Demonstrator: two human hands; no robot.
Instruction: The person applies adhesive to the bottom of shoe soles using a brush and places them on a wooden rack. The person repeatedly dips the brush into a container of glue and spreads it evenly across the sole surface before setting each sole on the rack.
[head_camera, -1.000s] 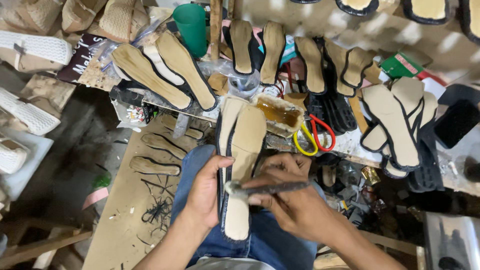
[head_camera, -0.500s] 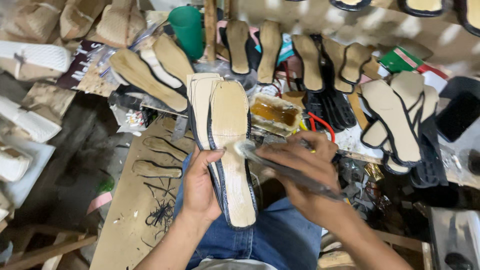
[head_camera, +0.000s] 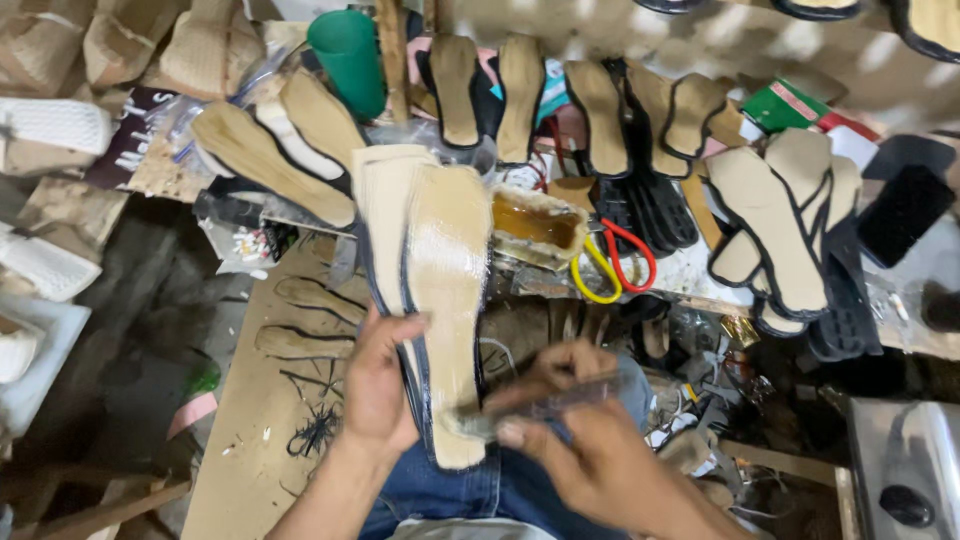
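— Lowered toward the lap since a moment ago, the sole (head_camera: 445, 300) is gripped by the left hand (head_camera: 378, 385).
— Glue is best spread evenly; a brush (head_camera: 530, 410) is clenched in the right hand (head_camera: 590, 455).

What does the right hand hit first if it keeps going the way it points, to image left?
Probably the sole: the right hand holds a brush whose tip is already at the sole's lower end. Past that sits the left hand gripping the sole's edge. The hand is blurred, so its exact heading is uncertain.
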